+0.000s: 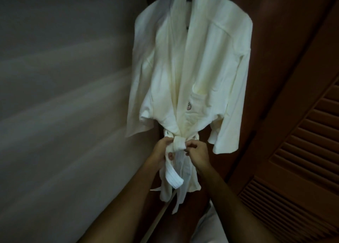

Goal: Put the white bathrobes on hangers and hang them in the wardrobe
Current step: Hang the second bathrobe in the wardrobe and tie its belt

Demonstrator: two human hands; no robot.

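**Tying the belt on the hung robe**

Here you are working at the waist of the white bathrobe (190, 74), which is hanging in the centre and upper part of the frame against the dark wooden back of the wardrobe (260, 8). Its collar is running off the top edge, so the hanger itself is not showing, though the squared shoulders suggest it is carrying the weight, leaving both your hands free for the belt (178, 143).

Your left hand (162, 151) is pinching the belt just left of the knot, its fingers curling round the strip whose ribbed end is drooping toward the lower centre. Your right hand (197, 152) is gripping the fabric just right of the knot, fingers curled in. Holding on either side like this is probably letting you pull the knot snug and keep the front panels overlapping, so the robe is hanging closed.

A louvred door (300, 160) is standing at the right of the frame, a pale wall (64, 96) at the left, and something white is showing at the bottom edge, too cut off to identify.
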